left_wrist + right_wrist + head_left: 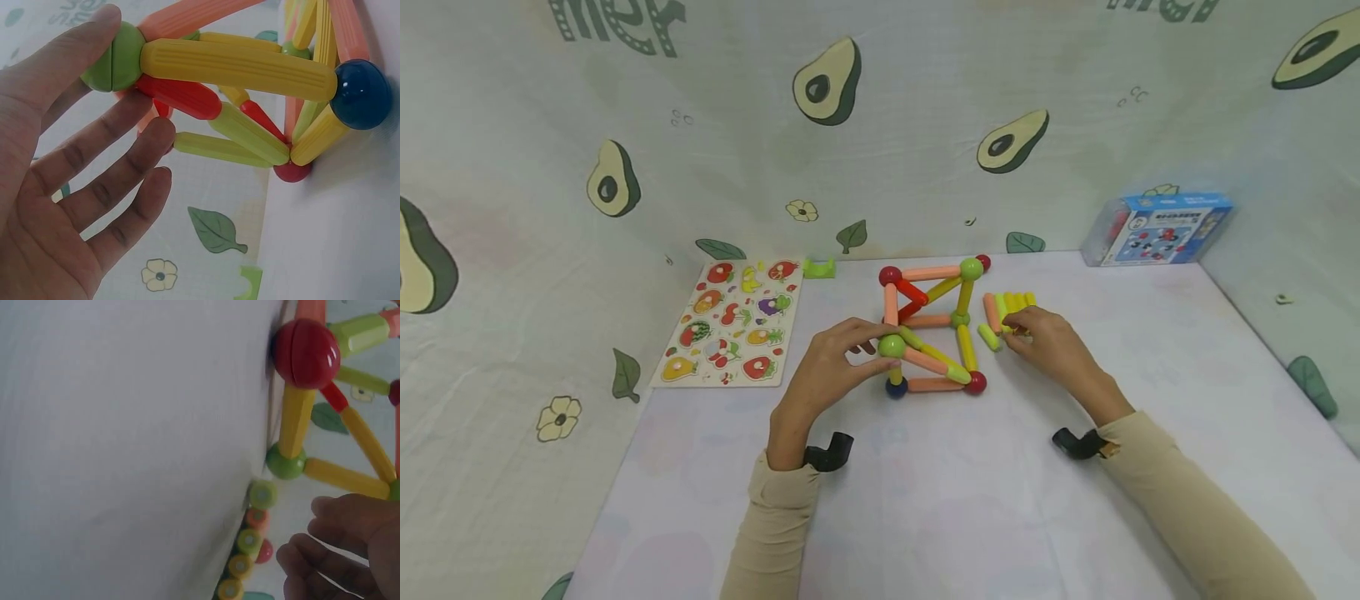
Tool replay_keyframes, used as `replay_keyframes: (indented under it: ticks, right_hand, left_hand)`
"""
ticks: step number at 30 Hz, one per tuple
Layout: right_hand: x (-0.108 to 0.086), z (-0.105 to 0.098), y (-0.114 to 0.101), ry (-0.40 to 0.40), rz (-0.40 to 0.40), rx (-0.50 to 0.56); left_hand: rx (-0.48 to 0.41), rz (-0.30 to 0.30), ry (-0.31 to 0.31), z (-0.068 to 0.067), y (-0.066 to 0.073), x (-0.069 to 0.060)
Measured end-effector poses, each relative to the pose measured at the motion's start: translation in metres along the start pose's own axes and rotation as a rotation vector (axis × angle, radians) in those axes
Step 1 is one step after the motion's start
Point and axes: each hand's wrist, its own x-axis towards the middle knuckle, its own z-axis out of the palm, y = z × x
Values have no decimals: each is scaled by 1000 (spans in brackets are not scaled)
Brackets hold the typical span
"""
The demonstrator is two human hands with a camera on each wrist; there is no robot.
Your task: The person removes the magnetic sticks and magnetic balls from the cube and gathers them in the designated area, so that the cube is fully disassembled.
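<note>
A frame of colored rods and balls stands mid-table. My left hand (831, 362) pinches its upper near green ball (892, 346) between thumb and index finger. In the left wrist view the other fingers stay spread below that green ball (115, 59). A yellow rod (237, 67) runs from it to a dark blue ball (360, 94) at the table. To the right of the frame, my right hand (1060, 346) hovers by loose rods (1000, 308). Its fingers are loosely bent, with nothing seen between them in the right wrist view. A short light green rod (988, 337) lies nearest its fingertips.
At the left lies a fruit puzzle board (730, 325), with a small green piece (819, 268) beside it. A blue toy box (1165, 229) stands at the back right corner. Behind the table hangs an avocado-print cloth (917, 167). Another red ball (982, 262) sits behind the frame.
</note>
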Motion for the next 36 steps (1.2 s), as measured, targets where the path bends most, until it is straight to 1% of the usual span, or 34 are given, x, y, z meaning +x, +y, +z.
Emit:
replay_keyframes:
  ticks: [3, 5, 7, 9, 14, 17, 22, 25, 29, 36]
  right_hand:
    - [4, 8, -10, -66, -48, -53]
    - [5, 13, -13, -97, -56, -74]
    - [5, 16, -14, -109, -58, -87]
    - [5, 17, -15, -99, -67, -92]
    - [9, 21, -16, -49, -123, -104]
    - [10, 22, -14, -38, -144, -118]
    - [4, 17, -9, -8, -177, -172]
    - [2, 13, -4, 12, -188, -188]
    - [1, 8, 2, 10, -177, -193]
    - [2, 8, 17, 25, -194, -191]
  left_hand:
    - [11, -11, -4, -1, 0, 0]
    - [13, -16, -11, -1, 0, 0]
    - [14, -16, -16, -1, 0, 0]
    - [11, -8, -14, -2, 0, 0]
    - [-20, 18, 4, -4, 0, 1]
    - [-27, 19, 1, -4, 0, 1]
    - [-24, 15, 1, -1, -1, 0]
    - [-20, 20, 9, -2, 0, 1]
    - [-17, 17, 7, -3, 0, 2]
    - [-30, -3, -1, -1, 1, -1]
